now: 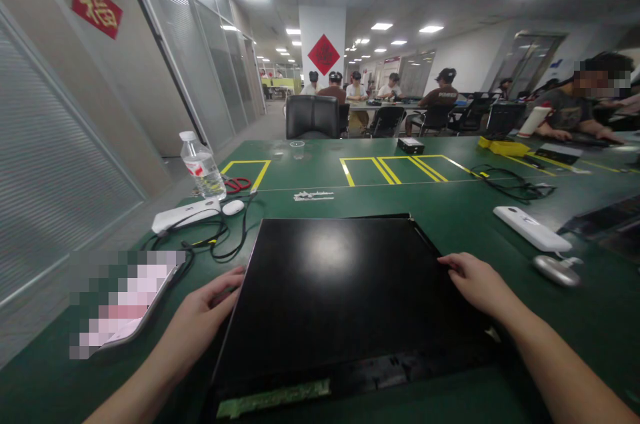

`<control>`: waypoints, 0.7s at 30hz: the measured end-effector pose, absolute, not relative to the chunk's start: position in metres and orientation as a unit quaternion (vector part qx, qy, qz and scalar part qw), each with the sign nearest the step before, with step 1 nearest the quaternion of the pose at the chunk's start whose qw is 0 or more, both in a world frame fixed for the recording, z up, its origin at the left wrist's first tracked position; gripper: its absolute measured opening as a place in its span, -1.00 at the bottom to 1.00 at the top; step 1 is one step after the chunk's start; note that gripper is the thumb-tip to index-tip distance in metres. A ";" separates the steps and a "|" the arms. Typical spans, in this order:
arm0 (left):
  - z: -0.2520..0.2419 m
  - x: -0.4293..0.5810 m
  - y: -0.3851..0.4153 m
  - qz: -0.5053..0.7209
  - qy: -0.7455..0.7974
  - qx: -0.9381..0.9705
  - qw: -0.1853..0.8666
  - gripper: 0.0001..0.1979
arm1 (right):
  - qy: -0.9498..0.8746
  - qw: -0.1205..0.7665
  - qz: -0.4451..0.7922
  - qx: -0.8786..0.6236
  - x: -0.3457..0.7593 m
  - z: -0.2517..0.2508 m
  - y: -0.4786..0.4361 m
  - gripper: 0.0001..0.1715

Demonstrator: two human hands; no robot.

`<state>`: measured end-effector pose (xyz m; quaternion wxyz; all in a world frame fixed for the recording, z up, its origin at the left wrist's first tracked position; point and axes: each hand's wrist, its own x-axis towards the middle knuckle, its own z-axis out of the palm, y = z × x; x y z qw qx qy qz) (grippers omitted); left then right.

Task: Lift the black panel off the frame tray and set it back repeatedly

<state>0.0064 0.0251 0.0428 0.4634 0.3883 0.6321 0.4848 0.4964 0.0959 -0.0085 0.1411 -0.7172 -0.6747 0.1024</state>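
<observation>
A black flat panel (340, 291) lies on the green table (280, 201) in front of me, with a green strip (275, 399) along its near edge. At the panel's left edge is my left hand (203, 311), its fingers bent around that side. My right hand (473, 281) touches the right edge, thumb and forefinger on the rim. Both hands grip the panel by its sides. A dark frame edge (417, 231) shows past the panel's upper right corner.
Left of the panel are a pixelated phone-like object (135, 304), black cables (225, 237), a water bottle (201, 167) and red scissors (237, 185). A white device (531, 229) and a silver mouse (556, 271) lie right. A person (575, 104) sits at the far right.
</observation>
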 end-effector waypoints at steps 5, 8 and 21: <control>0.048 0.013 0.022 0.513 0.603 0.322 0.519 -0.57 | -0.676 0.142 0.100 -0.717 0.495 -0.007 0.095 -0.58; 0.049 0.019 0.016 0.529 0.549 0.303 0.572 -0.47 | -0.675 0.145 0.104 -0.716 0.494 -0.006 0.095 -0.58; 0.054 0.029 0.004 0.555 0.500 0.323 0.581 -0.32 | -0.655 0.171 0.138 -0.723 0.487 0.004 0.094 -0.53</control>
